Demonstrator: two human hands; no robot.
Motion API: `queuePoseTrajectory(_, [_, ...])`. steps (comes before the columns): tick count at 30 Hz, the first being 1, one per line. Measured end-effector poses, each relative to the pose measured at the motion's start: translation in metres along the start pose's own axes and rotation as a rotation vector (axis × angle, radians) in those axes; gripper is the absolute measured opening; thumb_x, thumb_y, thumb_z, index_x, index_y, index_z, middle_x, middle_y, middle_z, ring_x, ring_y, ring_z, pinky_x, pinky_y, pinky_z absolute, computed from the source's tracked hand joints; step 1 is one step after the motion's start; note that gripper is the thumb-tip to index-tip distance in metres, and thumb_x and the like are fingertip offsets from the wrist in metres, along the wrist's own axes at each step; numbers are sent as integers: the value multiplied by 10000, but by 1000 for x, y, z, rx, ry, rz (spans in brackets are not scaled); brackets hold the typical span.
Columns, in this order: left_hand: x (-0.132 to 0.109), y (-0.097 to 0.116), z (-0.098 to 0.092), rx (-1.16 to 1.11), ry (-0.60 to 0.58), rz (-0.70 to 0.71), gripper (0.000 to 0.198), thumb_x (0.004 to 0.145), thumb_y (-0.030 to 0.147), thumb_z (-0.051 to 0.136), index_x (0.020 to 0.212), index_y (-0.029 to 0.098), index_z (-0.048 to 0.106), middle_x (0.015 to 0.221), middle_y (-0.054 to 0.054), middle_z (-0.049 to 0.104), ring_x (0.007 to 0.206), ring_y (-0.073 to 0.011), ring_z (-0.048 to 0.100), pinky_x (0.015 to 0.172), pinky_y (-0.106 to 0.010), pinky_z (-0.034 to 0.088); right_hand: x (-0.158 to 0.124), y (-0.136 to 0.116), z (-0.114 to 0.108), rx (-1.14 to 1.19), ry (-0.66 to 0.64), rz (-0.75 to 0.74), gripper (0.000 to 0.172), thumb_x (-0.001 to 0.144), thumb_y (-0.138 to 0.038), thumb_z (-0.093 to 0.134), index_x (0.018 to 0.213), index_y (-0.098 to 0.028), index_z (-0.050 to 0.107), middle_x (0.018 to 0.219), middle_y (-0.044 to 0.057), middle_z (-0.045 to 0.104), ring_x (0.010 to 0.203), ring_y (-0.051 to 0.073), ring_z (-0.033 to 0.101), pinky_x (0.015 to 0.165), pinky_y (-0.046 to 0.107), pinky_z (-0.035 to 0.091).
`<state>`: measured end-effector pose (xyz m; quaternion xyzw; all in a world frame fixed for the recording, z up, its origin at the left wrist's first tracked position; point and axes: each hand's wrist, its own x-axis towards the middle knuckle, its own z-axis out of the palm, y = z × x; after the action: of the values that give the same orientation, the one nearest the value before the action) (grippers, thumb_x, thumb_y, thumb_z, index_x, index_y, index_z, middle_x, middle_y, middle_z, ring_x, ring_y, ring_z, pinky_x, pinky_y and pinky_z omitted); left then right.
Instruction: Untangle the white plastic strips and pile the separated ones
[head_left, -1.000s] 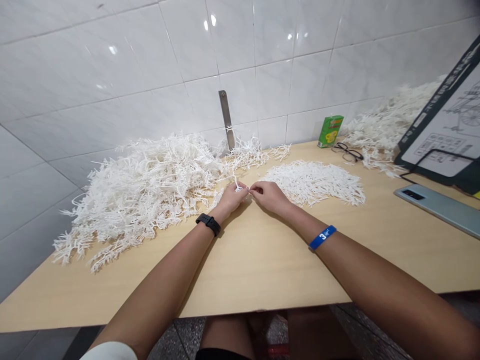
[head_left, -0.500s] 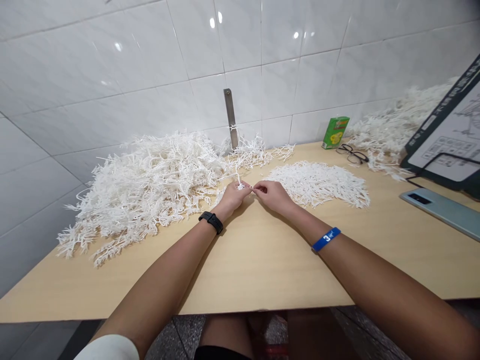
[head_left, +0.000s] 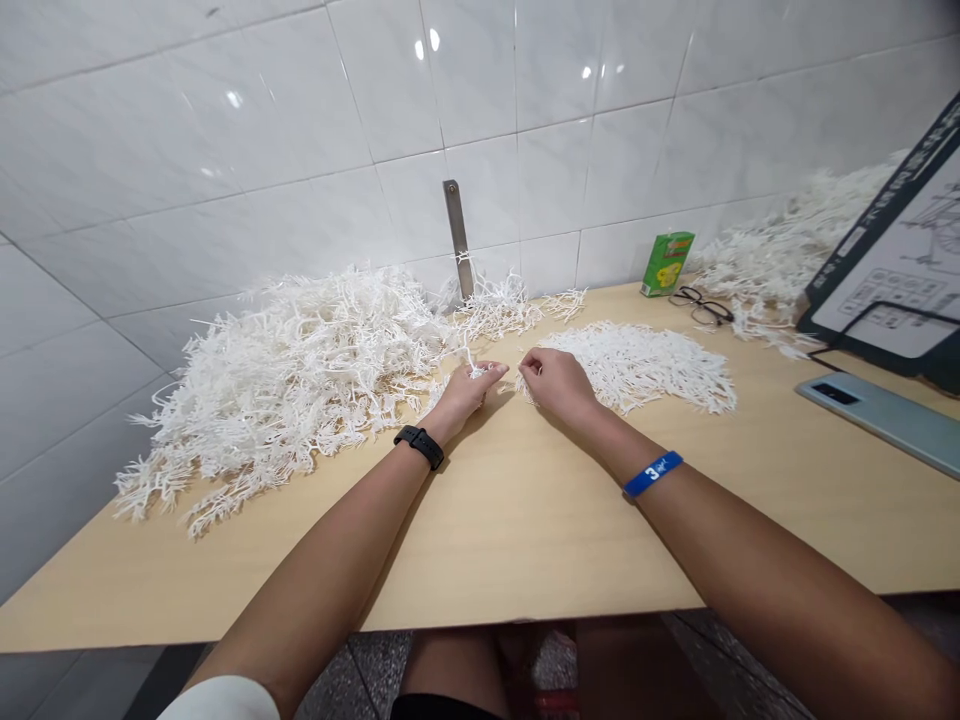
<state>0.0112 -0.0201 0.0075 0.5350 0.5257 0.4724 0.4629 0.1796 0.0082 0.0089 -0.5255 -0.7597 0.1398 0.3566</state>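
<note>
**Hands apart over white strands**

Pale wooden tabletop (head_left: 517,540) against a white tile wall (head_left: 525,120) carries a big loose heap of white plastic strands (head_left: 300,390) and a flatter white strand patch (head_left: 637,370). Left hand (head_left: 465,392) sits at the heap's edge, fingers (head_left: 487,371) pinched narrow on a small white tuft (head_left: 475,372). Right hand (head_left: 556,388) is nearer the patch, fingers (head_left: 531,366) bunched narrow (holding anything? cannot tell). Tuft lies left of the right fingertips, small gap between.
</note>
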Motion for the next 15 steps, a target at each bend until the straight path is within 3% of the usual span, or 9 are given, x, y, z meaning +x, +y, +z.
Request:
queuePoseTrajectory(5, [-1,0,-2,-95,-85,11,414,813,489,614,1032,145,684,629,22,442,480,-51,322,433,-209,242,5,10,-8,-128,108,69,273,852,-142,490,1009,-163,713,1028,139,692,850,248,609,692,329,390])
queuePoseTrajectory(8, [-2,-1,-1,-103,-121,18,421,820,478,606,1073,151,684,707,-2,517,487,-50,334,442,-213,267,5,7,-8,-17,139,7,257,875,-172,481,994,-164,709,1002,121,687,855,232,604,726,324,407])
queuePoseTrajectory(11, [-1,-4,-1,-106,-151,40,389,837,479,588,1032,155,683,717,-7,532,488,-51,346,450,-211,275,2,0,-3,169,65,-111,217,888,-266,513,888,-181,713,899,71,686,797,193,590,712,300,421])
queuePoseTrajectory(15, [1,-6,0,-91,-169,72,352,857,482,568,790,143,637,627,12,464,473,-52,334,445,-206,262,-1,-5,2,245,-69,-249,171,865,-245,549,851,-186,709,875,50,688,791,168,582,712,278,415])
